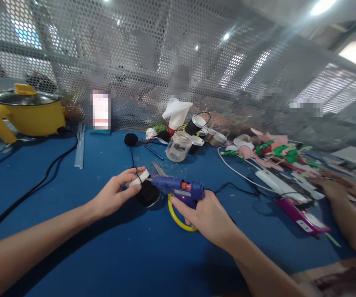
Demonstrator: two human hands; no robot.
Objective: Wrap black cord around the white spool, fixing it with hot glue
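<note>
My left hand (125, 187) is closed on a small white-rimmed cup (147, 195) wrapped in black yarn, which lies tilted above the table. A strand of that yarn runs back to a black yarn ball (131, 139). In my right hand (207, 216) is a blue hot glue gun (178, 186), with a small red light showing on its side. Its nozzle points left and meets the cup near the white rim; I cannot tell whether it touches. Scissors with a yellow handle (174, 215) lie under the glue gun, partly hidden by it and my right hand.
Behind the hands stand a clear plastic jar (178, 147), a blue pen (154, 152) and more small cups (196, 123). A yellow electric pot (31, 115) sits far left. Power strips (303, 218) with cords lie right, near another person's hands (335, 185). Perforated metal panels (128, 53) close off the back.
</note>
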